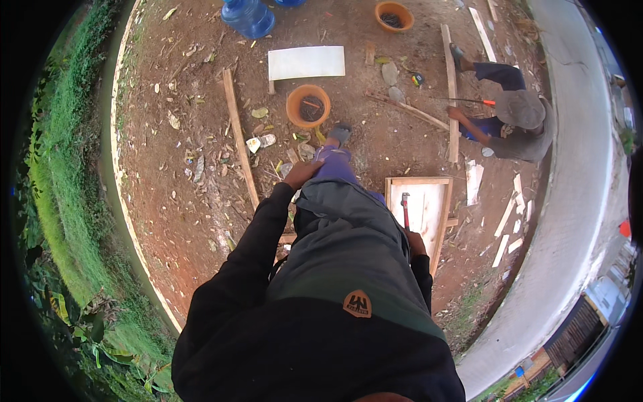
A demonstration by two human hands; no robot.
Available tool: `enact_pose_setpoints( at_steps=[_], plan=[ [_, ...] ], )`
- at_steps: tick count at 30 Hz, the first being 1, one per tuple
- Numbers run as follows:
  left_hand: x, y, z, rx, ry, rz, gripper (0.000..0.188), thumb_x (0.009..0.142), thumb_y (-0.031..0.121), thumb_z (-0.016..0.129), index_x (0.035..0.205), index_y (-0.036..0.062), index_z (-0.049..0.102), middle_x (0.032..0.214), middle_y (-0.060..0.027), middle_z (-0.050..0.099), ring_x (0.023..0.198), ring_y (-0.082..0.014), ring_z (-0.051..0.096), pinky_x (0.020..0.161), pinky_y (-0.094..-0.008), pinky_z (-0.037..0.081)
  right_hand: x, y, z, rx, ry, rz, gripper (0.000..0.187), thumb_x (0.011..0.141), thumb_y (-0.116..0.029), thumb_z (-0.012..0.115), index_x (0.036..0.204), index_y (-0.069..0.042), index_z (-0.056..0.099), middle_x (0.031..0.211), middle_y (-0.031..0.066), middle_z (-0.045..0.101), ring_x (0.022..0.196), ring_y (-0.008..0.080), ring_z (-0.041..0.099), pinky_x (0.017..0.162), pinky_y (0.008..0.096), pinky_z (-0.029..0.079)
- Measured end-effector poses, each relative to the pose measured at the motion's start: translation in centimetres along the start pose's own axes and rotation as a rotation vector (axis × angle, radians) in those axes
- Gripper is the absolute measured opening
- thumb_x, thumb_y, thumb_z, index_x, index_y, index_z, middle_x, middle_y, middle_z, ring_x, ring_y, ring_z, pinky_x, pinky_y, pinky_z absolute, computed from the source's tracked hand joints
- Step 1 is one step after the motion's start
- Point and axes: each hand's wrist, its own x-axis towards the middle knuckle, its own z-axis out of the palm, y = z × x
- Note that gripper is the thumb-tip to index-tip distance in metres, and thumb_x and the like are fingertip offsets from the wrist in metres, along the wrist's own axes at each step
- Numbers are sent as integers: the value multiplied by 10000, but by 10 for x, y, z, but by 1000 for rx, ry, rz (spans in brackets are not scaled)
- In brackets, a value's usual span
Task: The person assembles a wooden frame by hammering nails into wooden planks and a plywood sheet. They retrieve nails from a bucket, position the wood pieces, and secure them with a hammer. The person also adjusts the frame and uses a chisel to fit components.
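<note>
The red-handled metal hammer (406,212) shows over the white, wood-framed rectangular panel (426,201); the right hand (417,244), low beside the body, has fingers closed round its handle. The left hand (303,175), arm reaching forward, rests on the purple trouser leg (337,165), finger spread unclear.

Leaf-strewn dirt ground (175,231) between green grass (67,201) and pale wall (584,201).

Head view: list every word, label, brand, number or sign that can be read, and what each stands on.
Brown shield-shaped patch on the dark top: a dark emblem with small lettering at its edge; wording not reproduced here.
Black-and-yellow apparent tape measure on the ground: any markings too small to read.
Blue jug: no text legible.
Red-handled hammer: no text legible.
</note>
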Motion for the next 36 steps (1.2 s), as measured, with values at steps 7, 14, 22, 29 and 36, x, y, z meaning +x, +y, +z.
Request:
enact_pose_setpoints(
  at_steps=[7, 14, 22, 29, 36],
  plan=[
    [71, 18, -43, 364, -342, 169, 415, 972, 451, 514, 1096, 111, 717, 827, -212, 668, 797, -370, 661, 743, -459, 492, 0, -103, 10, 57, -45, 365, 447, 940, -356, 581, 960, 78, 684, 868, 224, 713, 785, 202, 633, 705, 400, 495],
    [118, 74, -52, 496, -546, -61, 408, 968, 414, 511, 1142, 93, 692, 913, -244, 671, 930, -458, 640, 853, -508, 493, -28, -112, 23, 105, 51, 385, 445, 898, -371, 650, 1003, 58, 703, 863, 186, 716, 826, 243, 696, 724, 390, 508],
    [179, 166, -49, -623, -636, -342, 147, 1011, 140, 454, 961, 46, 556, 886, -137, 664, 814, -242, 699, 703, -383, 574, -37, -52, 103, 151, 147, 373, 456, 913, -460, 623, 1084, -47, 715, 947, 209, 720, 876, 295, 707, 763, 430, 525],
    [171, 270, -61, -921, -770, -298, 157, 1037, 124, 470, 1115, 19, 557, 1009, -131, 667, 901, -260, 693, 805, -423, 594, -39, -41, 154, 331, 267, 339, 499, 920, -489, 608, 1032, -13, 707, 942, 257, 698, 939, 374, 699, 778, 450, 513],
    [183, 190, -34, 263, -674, 182, 371, 1015, 288, 524, 1148, -53, 586, 974, -162, 689, 966, -320, 693, 833, -433, 535, -51, -72, 143, 552, 303, 417, 509, 914, -433, 643, 951, 72, 692, 846, 204, 711, 808, 255, 701, 721, 417, 505]
  ],
)
